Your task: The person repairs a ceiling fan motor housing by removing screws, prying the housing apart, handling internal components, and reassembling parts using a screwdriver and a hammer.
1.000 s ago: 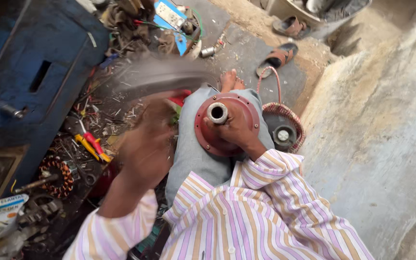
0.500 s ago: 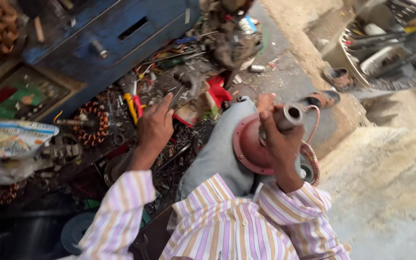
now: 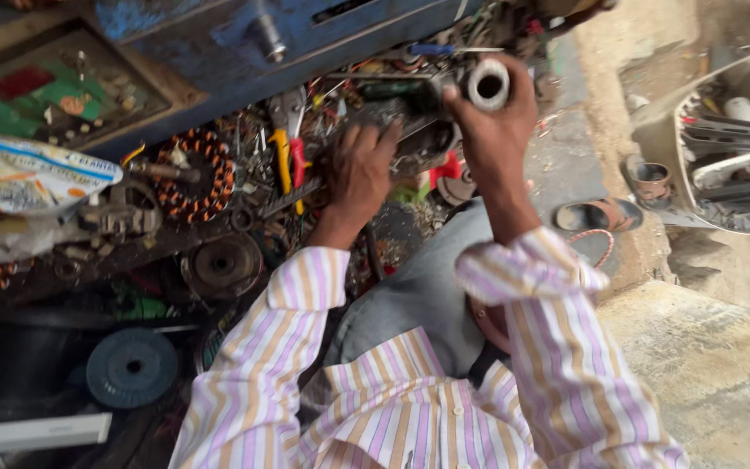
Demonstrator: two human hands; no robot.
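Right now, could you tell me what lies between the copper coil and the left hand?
In the head view, pliers with yellow and red handles lie between the copper coil and the left hand, among small metal scraps.

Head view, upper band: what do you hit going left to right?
Printed paper bag → copper-wound coil ring → yellow and red pliers → left hand → right hand on a metal tube end → sandal → small round tin.
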